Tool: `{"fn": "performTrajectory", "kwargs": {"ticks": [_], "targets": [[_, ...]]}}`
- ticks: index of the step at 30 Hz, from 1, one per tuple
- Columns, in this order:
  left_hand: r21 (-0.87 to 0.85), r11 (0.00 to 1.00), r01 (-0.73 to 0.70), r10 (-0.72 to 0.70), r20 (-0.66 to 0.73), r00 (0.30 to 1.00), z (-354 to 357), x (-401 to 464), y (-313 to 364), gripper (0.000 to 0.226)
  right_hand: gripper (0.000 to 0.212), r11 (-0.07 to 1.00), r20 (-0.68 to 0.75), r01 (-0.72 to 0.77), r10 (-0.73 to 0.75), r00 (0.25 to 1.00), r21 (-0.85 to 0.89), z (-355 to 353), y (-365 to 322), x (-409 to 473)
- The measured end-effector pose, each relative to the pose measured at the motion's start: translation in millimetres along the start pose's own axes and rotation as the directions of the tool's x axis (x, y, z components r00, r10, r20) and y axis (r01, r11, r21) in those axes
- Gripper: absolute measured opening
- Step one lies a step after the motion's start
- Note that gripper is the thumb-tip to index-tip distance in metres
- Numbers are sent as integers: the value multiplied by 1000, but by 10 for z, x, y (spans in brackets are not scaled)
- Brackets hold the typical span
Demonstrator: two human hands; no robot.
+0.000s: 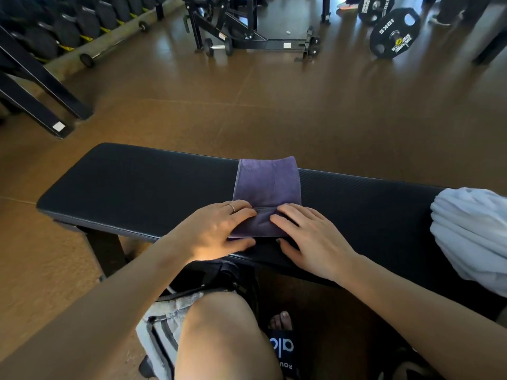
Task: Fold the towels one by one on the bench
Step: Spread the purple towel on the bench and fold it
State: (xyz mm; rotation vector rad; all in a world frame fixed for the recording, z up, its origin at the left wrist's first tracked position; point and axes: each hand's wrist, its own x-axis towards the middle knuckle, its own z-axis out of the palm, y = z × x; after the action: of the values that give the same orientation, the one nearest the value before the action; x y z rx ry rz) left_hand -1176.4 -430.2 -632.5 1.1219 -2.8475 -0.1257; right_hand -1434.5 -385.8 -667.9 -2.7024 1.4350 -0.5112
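A purple towel (267, 185) lies across the black padded bench (137, 185) as a narrow strip, its near end turned up into a short fold. My left hand (219, 229) presses on the left side of that fold, thumb at the bench's near edge. My right hand (310, 237) presses on the right side of the fold, fingers pointing left. Both hands lie flat on the cloth. A bunched white towel (472, 231) sits at the bench's right end, partly cut off by the frame.
A grey and black bag (164, 319) stands under the bench by my knee. A dumbbell rack (68, 31) lines the far left. A black machine frame (247, 37) and a weight plate (395, 32) stand on the brown floor beyond.
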Motion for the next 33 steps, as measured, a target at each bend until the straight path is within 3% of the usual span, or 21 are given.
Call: {"fn": "performTrajectory", "kwargs": {"ticks": [4, 8, 11, 15, 20, 24, 30, 33], "targets": [[-44, 995, 88, -87, 37, 996, 56, 24, 33, 65, 44, 999, -7, 34, -34, 999, -36, -24, 72, 60], [-39, 992, 122, -123, -1, 992, 49, 96, 58, 46, 42, 999, 5, 32, -31, 999, -39, -130, 87, 131], [-181, 960, 213, -220, -16, 975, -4, 107, 80, 29, 28, 990, -39, -85, 90, 995, 113, -233, 70, 230], [-508, 763, 400, -441, 43, 896, -47, 131, 37, 11, 18, 853, -39, -290, 339, 940, 433, -330, 125, 415], [-640, 573, 512, -612, 82, 787, -22, 194, -12, 10, 10, 755, 15, -419, 478, 878, 505, -267, 259, 615], [-636, 544, 547, -691, 30, 723, 54, 294, -36, 12, 14, 755, 37, -477, 518, 855, 450, -133, 336, 721], [-426, 576, 698, -778, -23, 628, 138, 432, 16, 18, 25, 815, 32, -515, 527, 849, 266, -15, 316, 792], [-344, 556, 756, -809, -17, 587, 129, 511, 21, 23, 24, 847, -49, -506, 519, 853, 164, 3, 319, 777]]}}
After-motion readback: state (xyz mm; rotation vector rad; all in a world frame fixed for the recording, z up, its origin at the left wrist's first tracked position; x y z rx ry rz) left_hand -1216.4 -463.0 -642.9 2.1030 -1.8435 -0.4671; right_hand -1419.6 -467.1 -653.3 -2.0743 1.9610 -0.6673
